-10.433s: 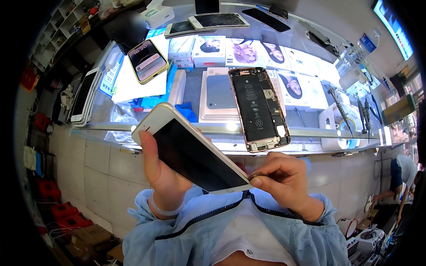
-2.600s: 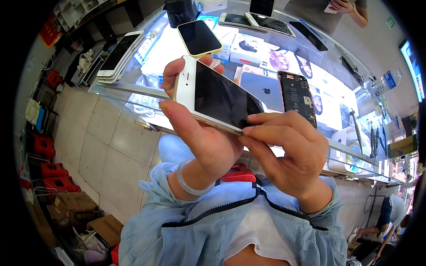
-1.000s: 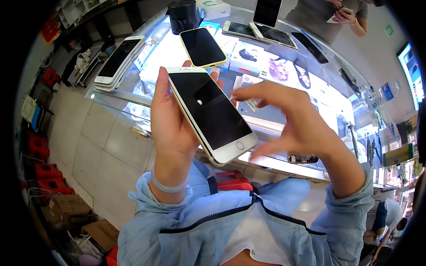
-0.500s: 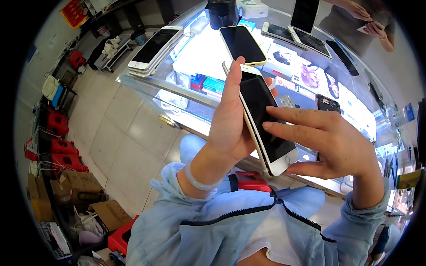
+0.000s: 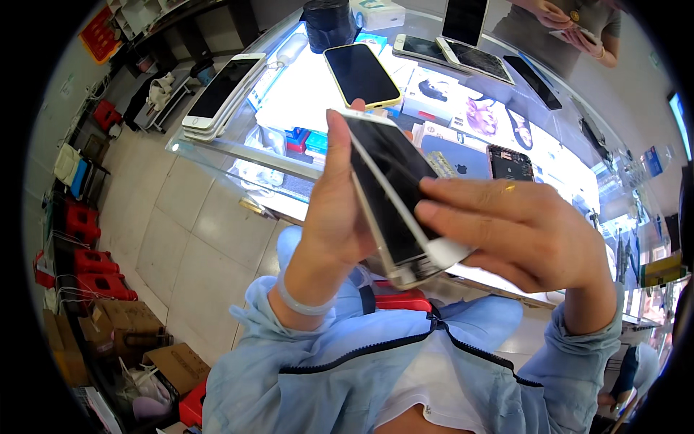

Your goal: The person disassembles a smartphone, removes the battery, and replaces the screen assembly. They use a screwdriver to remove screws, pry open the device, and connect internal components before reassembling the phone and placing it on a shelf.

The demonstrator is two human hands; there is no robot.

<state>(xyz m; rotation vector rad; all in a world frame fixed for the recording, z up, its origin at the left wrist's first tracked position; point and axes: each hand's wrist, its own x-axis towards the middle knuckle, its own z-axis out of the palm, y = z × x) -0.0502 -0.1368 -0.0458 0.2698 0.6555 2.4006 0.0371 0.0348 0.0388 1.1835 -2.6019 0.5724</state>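
My left hand (image 5: 329, 217) cradles the body of a white-framed phone (image 5: 405, 275), thumb along its left edge and fingers behind it. The phone's black-and-white screen panel (image 5: 383, 170) is tilted up from the body. A gap runs down the left side and across the bottom end, where inner parts show. My right hand (image 5: 531, 235) grips the panel's lower right, two fingers on the glass and the thumb side underneath. Just beyond lies a phone with a pale yellow edge (image 5: 361, 76). A worn, dark phone (image 5: 510, 163) rests right of the held one.
On the left of the lit glass counter (image 5: 289, 173) is a stack of white phones (image 5: 228, 92). Several more phones and a black container (image 5: 329, 25) stand farther back. A person's hands (image 5: 571, 29) are across the counter. Red stools (image 5: 105, 278) and cardboard boxes (image 5: 130, 318) line the left.
The screen panel has lifted away from the phone body, widening the gap at its left and bottom. My right fingers have closed around its lower end. The whole view has shifted slightly.
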